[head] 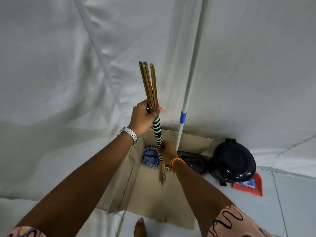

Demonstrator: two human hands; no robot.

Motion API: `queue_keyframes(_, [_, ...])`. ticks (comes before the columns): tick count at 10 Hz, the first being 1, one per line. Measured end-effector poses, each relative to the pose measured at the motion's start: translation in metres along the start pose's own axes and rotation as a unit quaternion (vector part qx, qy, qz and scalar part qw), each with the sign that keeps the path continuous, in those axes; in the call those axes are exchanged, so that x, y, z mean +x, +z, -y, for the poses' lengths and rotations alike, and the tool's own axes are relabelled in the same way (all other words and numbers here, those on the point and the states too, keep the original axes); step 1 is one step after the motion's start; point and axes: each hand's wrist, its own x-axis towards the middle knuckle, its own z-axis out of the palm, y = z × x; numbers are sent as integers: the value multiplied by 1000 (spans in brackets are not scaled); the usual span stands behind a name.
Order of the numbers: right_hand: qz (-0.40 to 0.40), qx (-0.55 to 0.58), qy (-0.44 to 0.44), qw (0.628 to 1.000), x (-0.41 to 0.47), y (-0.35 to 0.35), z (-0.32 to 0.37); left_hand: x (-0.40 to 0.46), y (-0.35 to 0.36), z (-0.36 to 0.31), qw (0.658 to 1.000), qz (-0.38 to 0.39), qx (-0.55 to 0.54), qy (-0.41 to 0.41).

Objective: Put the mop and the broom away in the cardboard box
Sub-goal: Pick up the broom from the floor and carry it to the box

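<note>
A: From the head camera, which step is the person on?

B: The mop [185,106] looks already stowed: its pale pole leans against the far sheet and its fringed head sits in the far end of the cardboard box [153,199]. The broom [154,127] is the one in hand, held nearly upright above the open box, bristle tip pointing down inside it but seemingly not yet on the bottom.

A: And the fingers?

B: The left hand [144,117] is curled tightly round the bare brown sticks just above the striped binding, thumb pressed across them. The right hand [168,152] is wrapped round the lower part of the binding, fingers closed; its fingertips are hidden behind the handle.

A: What does the next move call for?

B: Probably lowering the broom until the tip rests on the box floor, then tilting the sticks toward the far sheet beside the mop pole before letting go. A black bin [234,161] and a red dustpan [249,185] stand right of the box, clear of the path.
</note>
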Motion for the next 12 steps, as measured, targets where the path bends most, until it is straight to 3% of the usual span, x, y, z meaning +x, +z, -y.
queue_keyframes(3, [4, -5, -2, 1000, 124, 98, -20, 63, -12, 144, 994, 21, 102, 21])
queue_keyframes(4, [11, -14, -9, 1000, 138, 107, -24, 67, -15, 160, 993, 19, 112, 12])
queue_keyframes(5, [11, -15, -14, 1000, 203, 154, -60, 93, 6, 237, 990, 60, 126, 12])
queue_keyframes(6, [-13, -4, -16, 1000, 241, 175, -77, 113, 18, 273, 989, 66, 131, 23])
queue_keyframes(9, [-57, -31, -20, 998, 312, 214, -98, 149, 44, 321, 979, -119, 166, 1])
queue_keyframes(10, [-46, -67, -18, 997, 324, 223, -102, 155, 46, 328, 958, -122, 258, 12])
queue_keyframes(11, [-17, -126, -3, 992, 335, 224, -107, 157, 47, 325, 914, -91, 395, 22])
queue_keyframes(12, [-6, -151, 1, 989, 339, 228, -109, 146, 44, 327, 914, -95, 394, 24])
